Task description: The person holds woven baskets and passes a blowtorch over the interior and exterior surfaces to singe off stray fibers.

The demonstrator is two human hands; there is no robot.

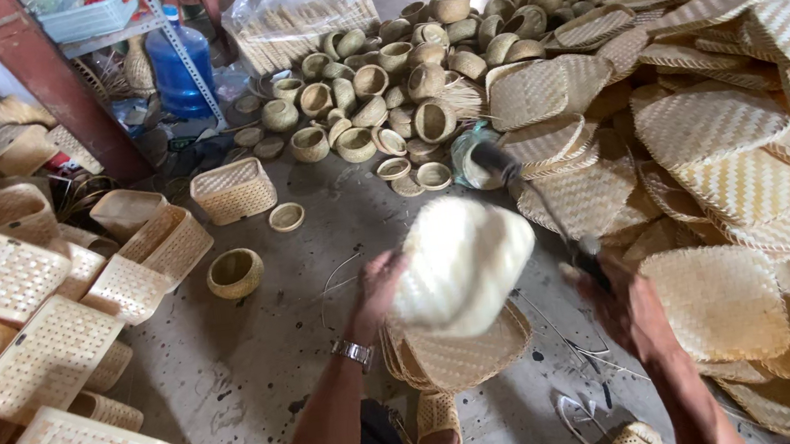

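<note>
Centre of frame: the left hand [378, 288], wrist bearing a metal watch, grasps a pale woven bamboo tray [459, 264], fingers closed on its left edge. The tray is blurred, held above a short stack of similar woven trays [460, 353] on the grey concrete floor [233, 369]. Lower right of centre: the right hand [616, 291] is clenched on a dark long-handled tool [536, 201] whose head points toward the upper middle; its type cannot be told. Right half: a large heap of flat woven trays [722, 135]. Upper middle: a pile of small round woven cups [398, 73]. Left: rectangular woven baskets [42, 342]. Judgement: a firm edge grip with the tool kept angled away from the fingers suits this handling
</note>
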